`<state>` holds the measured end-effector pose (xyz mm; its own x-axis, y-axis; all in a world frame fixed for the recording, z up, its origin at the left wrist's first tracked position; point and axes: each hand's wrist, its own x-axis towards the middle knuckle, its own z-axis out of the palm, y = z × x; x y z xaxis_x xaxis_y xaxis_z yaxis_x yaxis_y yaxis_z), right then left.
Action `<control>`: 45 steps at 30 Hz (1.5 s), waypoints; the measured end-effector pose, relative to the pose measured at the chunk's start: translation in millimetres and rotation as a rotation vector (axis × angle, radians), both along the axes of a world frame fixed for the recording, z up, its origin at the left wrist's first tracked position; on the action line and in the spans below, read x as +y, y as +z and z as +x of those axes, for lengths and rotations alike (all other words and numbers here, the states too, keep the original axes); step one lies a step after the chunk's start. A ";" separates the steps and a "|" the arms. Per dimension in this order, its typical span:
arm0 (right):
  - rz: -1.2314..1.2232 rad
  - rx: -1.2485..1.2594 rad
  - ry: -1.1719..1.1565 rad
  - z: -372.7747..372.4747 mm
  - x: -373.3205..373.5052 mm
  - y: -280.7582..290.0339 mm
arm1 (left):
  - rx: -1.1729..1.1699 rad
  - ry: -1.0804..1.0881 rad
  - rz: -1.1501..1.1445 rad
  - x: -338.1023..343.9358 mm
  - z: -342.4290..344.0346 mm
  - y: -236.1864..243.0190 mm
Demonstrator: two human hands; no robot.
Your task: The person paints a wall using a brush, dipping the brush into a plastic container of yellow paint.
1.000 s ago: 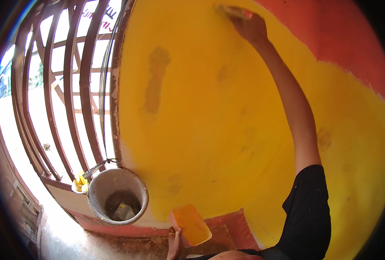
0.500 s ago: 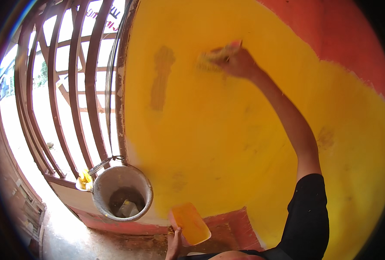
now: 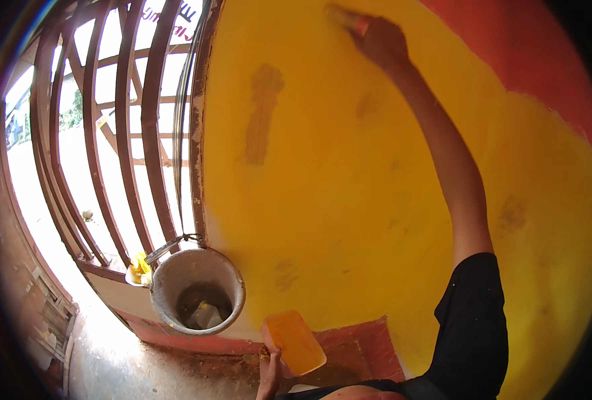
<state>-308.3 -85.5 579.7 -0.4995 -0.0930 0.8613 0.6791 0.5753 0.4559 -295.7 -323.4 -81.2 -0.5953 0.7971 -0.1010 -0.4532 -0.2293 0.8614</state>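
My right hand (image 3: pixel 384 45) is raised high against the yellow-painted wall (image 3: pixel 329 200). It is closed around a paintbrush (image 3: pixel 344 17), which points to the upper left and is blurred by motion; whether the bristles touch the wall is hard to tell. Low in the middle, my left hand (image 3: pixel 270 368) grips the left side of a shallow rectangular tub (image 3: pixel 267 336) with rounded corners. Orange-yellow paint covers the inside of the tub. A darker, uneven patch (image 3: pixel 264 117) shows on the wall, left of my right forearm.
A grey bucket (image 3: pixel 159 297) with a pale lump inside hangs by a cord at lower left. Beside it is a small yellow-stained container (image 3: pixel 138 272). Brown window bars (image 3: pixel 151 120) rise on the left. Red paint (image 3: pixel 543 60) fills the wall's upper right.
My right hand has moved upward along the wall with the paintbrush. The view has shifted slightly, so the bucket and bars appear a little farther right. My left hand still holds the tub.
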 end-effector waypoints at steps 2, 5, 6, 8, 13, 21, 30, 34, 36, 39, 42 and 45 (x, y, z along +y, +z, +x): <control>0.046 -0.144 0.085 -4.9 -10.7 -46.5 | 0.001 0.032 -0.051 0.1 -7.3 -12.6; 0.049 -0.292 0.212 10.6 2.0 -100.8 | -0.001 0.011 -0.048 2.3 -3.2 -6.2; -0.083 -0.356 0.191 12.6 -2.5 -114.0 | 0.002 0.015 -0.040 0.2 -4.5 -1.6; -0.345 -0.480 0.157 11.2 -10.1 -132.2 | -0.010 0.025 0.005 -3.0 -8.5 -1.9; -0.216 -0.426 0.144 13.1 -4.8 -76.2 | 0.006 0.025 0.062 -0.8 -7.5 -12.3; 0.113 0.125 0.192 5.6 -13.9 31.0 | -0.030 -0.006 0.011 -8.2 -2.7 10.2; 0.063 -0.234 0.188 -9.8 -9.5 -126.8 | 0.052 0.016 0.003 -2.8 -13.0 -3.1; -0.236 -0.337 0.251 7.1 -41.1 -205.9 | 0.105 -0.001 0.034 -17.2 -14.4 24.1; -0.328 -0.416 0.251 4.1 -54.9 -234.6 | 0.164 0.054 0.054 -29.7 -13.4 29.2; -0.458 -0.454 0.254 47.7 -19.9 -292.3 | 0.057 -0.001 -0.043 -20.4 9.1 39.6; -0.706 -0.337 0.479 59.5 -41.4 -335.5 | -0.094 -0.100 -0.154 -29.7 4.4 29.8; -1.062 -0.140 0.644 74.9 -78.1 -386.3 | -0.061 0.034 -0.001 -30.5 2.7 25.0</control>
